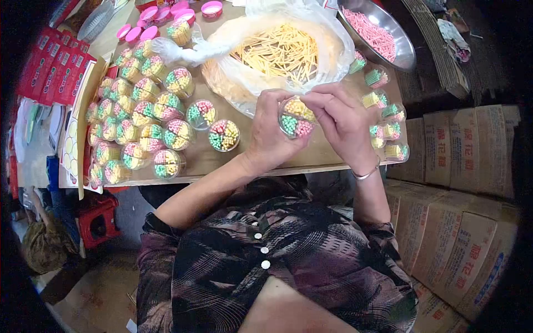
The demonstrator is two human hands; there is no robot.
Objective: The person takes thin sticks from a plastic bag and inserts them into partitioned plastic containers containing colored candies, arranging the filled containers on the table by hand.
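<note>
My left hand (270, 133) is wrapped round a clear round cup (289, 129) of cotton swabs, tilted so that its top faces me. Green, pink and yellow swab tips fill separate sections of it. Over the cup's upper right rim, my right hand (344, 119) is closed in a pinch at the yellow swabs; whatever its fingertips hold is hidden. Just beyond both hands lies an open clear plastic bag (333, 55) with a heap of loose yellow cotton swabs (283, 53). Two filled cups, one of them a cup with a dark gap (224, 135), stand left of my left hand.
Many filled swab cups (143, 114) crowd the table's left side, and several more cups (392, 112) lie at the right edge. A metal bowl of pink swabs (373, 36) sits at the back right. Pink lids (161, 15) lie at the back. Cardboard boxes (449, 233) are stacked at right.
</note>
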